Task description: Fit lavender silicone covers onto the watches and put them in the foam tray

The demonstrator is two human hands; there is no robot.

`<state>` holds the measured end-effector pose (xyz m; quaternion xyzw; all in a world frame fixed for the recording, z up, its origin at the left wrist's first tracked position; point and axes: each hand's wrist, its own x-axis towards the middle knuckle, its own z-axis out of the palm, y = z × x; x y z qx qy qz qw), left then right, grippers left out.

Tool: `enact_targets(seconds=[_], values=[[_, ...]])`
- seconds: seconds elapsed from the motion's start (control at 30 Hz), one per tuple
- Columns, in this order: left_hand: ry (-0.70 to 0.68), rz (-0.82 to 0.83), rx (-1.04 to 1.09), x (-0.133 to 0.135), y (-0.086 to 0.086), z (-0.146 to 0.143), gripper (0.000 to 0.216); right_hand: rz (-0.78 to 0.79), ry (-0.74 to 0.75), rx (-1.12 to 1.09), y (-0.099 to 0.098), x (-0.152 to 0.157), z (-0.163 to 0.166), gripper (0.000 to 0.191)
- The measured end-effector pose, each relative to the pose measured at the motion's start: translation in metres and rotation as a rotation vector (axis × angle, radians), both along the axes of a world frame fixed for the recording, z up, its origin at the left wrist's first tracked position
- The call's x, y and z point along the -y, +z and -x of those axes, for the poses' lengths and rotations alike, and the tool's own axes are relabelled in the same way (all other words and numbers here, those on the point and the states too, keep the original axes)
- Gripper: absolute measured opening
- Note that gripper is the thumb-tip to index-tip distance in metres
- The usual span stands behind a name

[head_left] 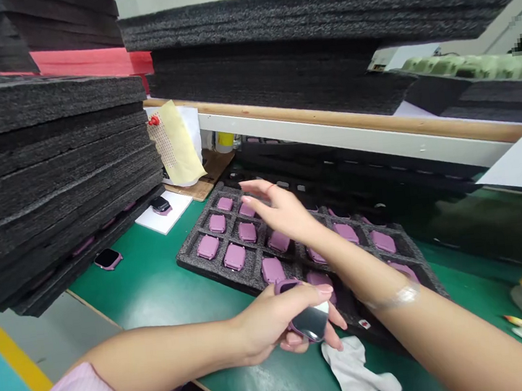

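The left hand [274, 318] grips a purple-framed watch [310, 324] with a dark, glossy screen, its thumb laid across the front and its fingers curled behind, just over the near edge of a black foam tray [213, 271]. The right hand [284, 212] reaches across the tray, palm down, with thumb and forefinger spread apart above the far left pockets; nothing shows in its grasp, and whether its fingertips touch anything is unclear. Purple watch cases [234, 256] sit one to a pocket in rows, some of them hidden by the right forearm [366, 265], which has a clear band around it. The tray lies on a green worktop [154, 287]. A crumpled white cloth [347, 367] lies just beside the tray's near edge, below the held watch. Off to the left, a second watch [108, 259] lies screen up on the worktop, and a third watch [160, 205] rests on a white sheet [167, 222]. Stacked black foam [52, 161] rises at the left, and more foam sheets [299, 23] lie on the shelf [329, 131] above.
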<state>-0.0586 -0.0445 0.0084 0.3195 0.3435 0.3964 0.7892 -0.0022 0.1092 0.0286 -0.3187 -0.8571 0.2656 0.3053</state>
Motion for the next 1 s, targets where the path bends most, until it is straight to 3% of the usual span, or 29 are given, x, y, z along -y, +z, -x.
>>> enact_targets(seconds=[0.13,0.23,0.33,0.4,0.5,0.73,0.8,0.9,1.0], values=[[0.054,0.059,0.043,0.003,0.000,-0.005,0.056,0.039,0.027,-0.115,0.022,0.047,-0.058,0.029],[0.050,0.132,0.155,0.003,-0.004,-0.007,0.059,-0.003,0.066,-0.151,0.022,0.083,-0.094,0.020],[0.039,0.143,0.231,0.002,-0.007,-0.008,0.052,-0.145,0.159,-0.051,0.013,0.106,-0.116,0.034],[0.042,0.128,0.244,0.001,-0.008,-0.008,0.051,-0.204,0.190,0.008,0.007,0.115,-0.122,0.036],[0.057,0.107,0.264,-0.001,-0.008,-0.008,0.051,-0.228,0.186,0.008,0.002,0.121,-0.124,0.020],[0.020,0.134,0.343,-0.004,-0.007,-0.007,0.044,-0.356,0.110,-0.165,0.005,0.118,-0.120,0.008],[0.001,0.140,0.343,-0.004,-0.006,-0.007,0.045,-0.304,0.014,-0.271,0.008,0.117,-0.122,0.010],[-0.004,0.150,0.332,-0.004,-0.004,-0.006,0.049,-0.077,-0.179,-0.502,0.010,0.115,-0.128,0.013],[0.002,0.155,0.342,-0.004,-0.002,-0.006,0.049,0.142,-0.260,-0.710,0.009,0.112,-0.133,0.014]])
